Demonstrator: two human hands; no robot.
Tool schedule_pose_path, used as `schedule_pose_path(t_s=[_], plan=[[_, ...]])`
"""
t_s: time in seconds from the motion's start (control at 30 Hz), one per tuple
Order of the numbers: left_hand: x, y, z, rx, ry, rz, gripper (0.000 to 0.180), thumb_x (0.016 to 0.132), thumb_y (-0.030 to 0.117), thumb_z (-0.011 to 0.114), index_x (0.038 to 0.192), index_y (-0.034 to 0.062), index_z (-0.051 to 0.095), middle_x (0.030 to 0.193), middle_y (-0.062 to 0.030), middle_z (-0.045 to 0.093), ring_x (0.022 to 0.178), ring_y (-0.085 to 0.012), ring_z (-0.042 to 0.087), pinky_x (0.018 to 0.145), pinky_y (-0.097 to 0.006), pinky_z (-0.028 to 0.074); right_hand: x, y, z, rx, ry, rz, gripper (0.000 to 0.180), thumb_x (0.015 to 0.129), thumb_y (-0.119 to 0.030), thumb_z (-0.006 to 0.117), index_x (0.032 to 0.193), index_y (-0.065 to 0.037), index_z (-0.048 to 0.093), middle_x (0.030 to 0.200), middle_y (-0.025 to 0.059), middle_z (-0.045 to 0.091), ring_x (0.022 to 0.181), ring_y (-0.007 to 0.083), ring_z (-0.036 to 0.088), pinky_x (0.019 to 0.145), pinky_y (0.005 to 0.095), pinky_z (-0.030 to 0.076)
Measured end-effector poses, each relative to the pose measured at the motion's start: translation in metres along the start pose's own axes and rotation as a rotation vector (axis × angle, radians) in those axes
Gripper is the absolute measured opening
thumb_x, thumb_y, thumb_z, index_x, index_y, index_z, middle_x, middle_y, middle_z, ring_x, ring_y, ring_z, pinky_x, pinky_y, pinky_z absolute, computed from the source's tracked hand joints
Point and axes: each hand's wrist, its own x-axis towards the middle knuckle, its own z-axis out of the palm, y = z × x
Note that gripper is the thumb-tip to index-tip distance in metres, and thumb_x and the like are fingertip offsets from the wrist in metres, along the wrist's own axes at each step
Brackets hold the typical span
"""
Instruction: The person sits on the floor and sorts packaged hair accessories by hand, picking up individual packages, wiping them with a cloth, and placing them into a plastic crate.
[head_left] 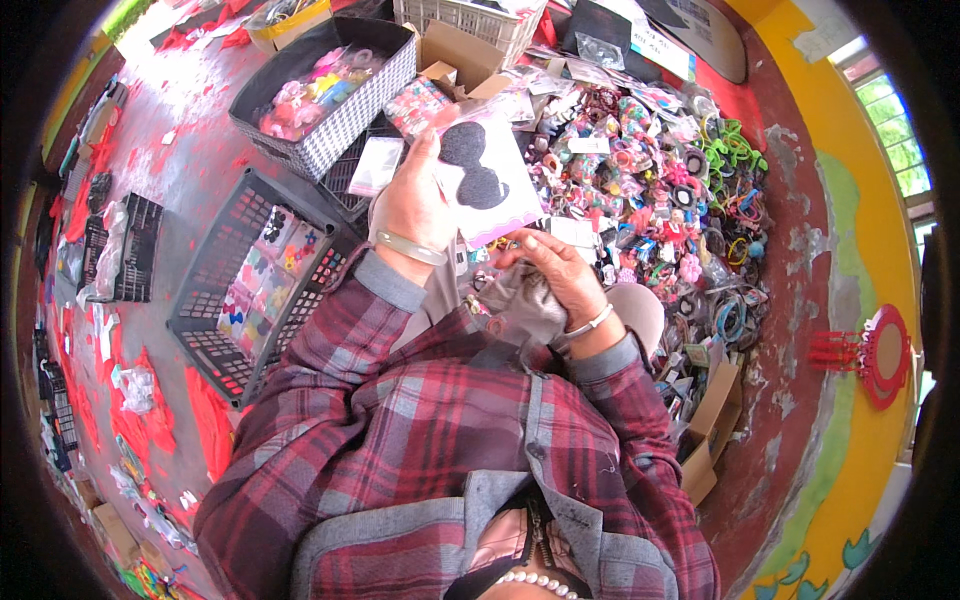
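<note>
My left hand (415, 195) holds up a clear packet with a pink card (485, 175) carrying two black fuzzy round pieces. A pale bangle sits on that wrist. My right hand (555, 270) is lower, just below the card, with its fingers curled on something small over a grey cloth in my lap; what it pinches is too small to tell. A silver bracelet is on that wrist. Both arms wear red and grey plaid sleeves.
A heap of colourful hair accessories (660, 170) spreads on the floor ahead and to the right. A black crate (215, 300) with packets lies left, a checked fabric bin (350, 115) sits behind it, a white basket (470, 20) stands further back. Small cardboard boxes (715, 420) stand at right.
</note>
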Motion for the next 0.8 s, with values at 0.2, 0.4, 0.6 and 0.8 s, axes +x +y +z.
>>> schedule_pose_path(t_s=[0.2,0.4,0.6,0.8], plan=[[-0.009,0.02,0.016,-0.684,-0.035,-0.227,0.031,0.091,0.013,0.042,0.118,-0.002,0.047,0.109,-0.01,0.056,0.102,-0.0187,0.053,0.093,-0.029,0.039,0.008,-0.001,0.01,0.107,0.122,-0.046,0.017,0.088,-0.018,0.055,0.088,-0.003,0.063,0.077,0.0022,0.062,0.07,0.0099,0.058,0.063,0.022,0.045],[-0.005,0.01,-0.038,-0.237,-0.08,-0.261,0.026,0.085,0.007,0.052,0.11,0.0001,0.054,0.103,-0.0065,0.06,0.091,-0.0112,0.057,0.08,-0.025,0.045,0.009,-0.014,0.001,-0.198,0.182,-0.102,0.009,0.085,-0.011,0.057,0.08,-0.007,0.063,0.073,-0.0043,0.058,0.066,0.0046,0.052,0.058,0.0191,0.039],[-0.025,0.036,-0.077,0.204,-0.114,-0.282,0.023,0.083,0.013,0.059,0.103,0.0023,0.059,0.078,0.0025,0.06,0.06,0.0,0.045,0.051,-0.015,0.035,0.014,-0.015,0.015,-0.296,0.11,-0.119,0.01,0.084,-0.008,0.058,0.088,-0.003,0.065,0.079,-0.0031,0.061,0.072,0.0041,0.051,0.064,0.0192,0.04],[-0.043,0.044,-0.149,0.103,0.067,-0.336,0.02,0.085,0.012,0.056,0.101,0.0007,0.059,0.082,-0.0032,0.062,0.066,-0.0076,0.058,0.05,-0.019,0.045,0.044,-0.012,0.053,-0.511,-0.092,-0.026,0.019,0.086,-0.016,0.058,0.093,0.001,0.063,0.08,0.0016,0.062,0.074,0.0079,0.053,0.069,0.0211,0.042]])
